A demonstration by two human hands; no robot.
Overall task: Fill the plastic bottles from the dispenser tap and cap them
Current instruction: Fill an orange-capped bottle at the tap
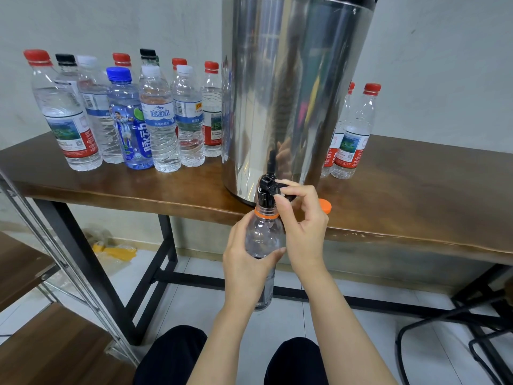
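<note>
So left hand (pixel 244 265) grips the bottle (pixel 262 232) at the tap's (pixel 266 185) 6 o'clock, right hand (pixel 304 220) pinches the tap, orange cap (pixel 325 206) at its 3 o'clock.

Front white-capped bottle (pixel 160 120) label reads 凉白水; blue bottle (pixel 130 129) reads 脉动.

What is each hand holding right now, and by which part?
The left hand grips the uncapped bottle round its upper body, just below the shoulder. The right hand pinches the tap lever between thumb and fingertips.
</note>
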